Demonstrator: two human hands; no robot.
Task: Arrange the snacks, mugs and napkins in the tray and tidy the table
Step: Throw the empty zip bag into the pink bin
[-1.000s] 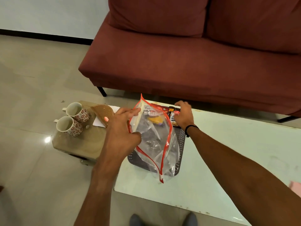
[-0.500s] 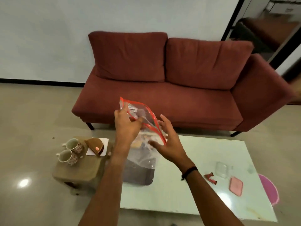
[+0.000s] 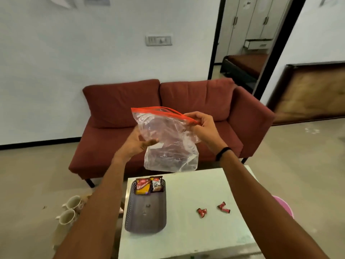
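A dark red sofa (image 3: 168, 116) with two back cushions stands against the white wall, behind everything else. In front of it is the pale green desk (image 3: 196, 230), its near edge running out of the bottom of the view. On the desk's left part lies a dark grey tray (image 3: 145, 217) with perforated walls. Two snack packets sit side by side at its far end: a red and yellow packet (image 3: 142, 186) whose label looks like "ALOO BHUJIA", though blurred, and just right of it a black and white packet (image 3: 157, 184) with small print that seems to read "SALTED PEANUTS".

Held up above the desk and in front of the sofa is a clear zip bag (image 3: 168, 141) with a red closure strip along its top; printing on its upper left is too faint to read. The right hand (image 3: 200, 126) pinches the right end of the red strip between thumb and curled fingers; a black band circles that wrist. The left hand (image 3: 138, 143) is spread, palm up, against the bag's left side.

Left of the desk, partly hidden by the left forearm, two cream mugs (image 3: 70, 209) stand on a low surface. On the desk, right of the tray and well apart from it, lie two small red wrappers (image 3: 212, 210).
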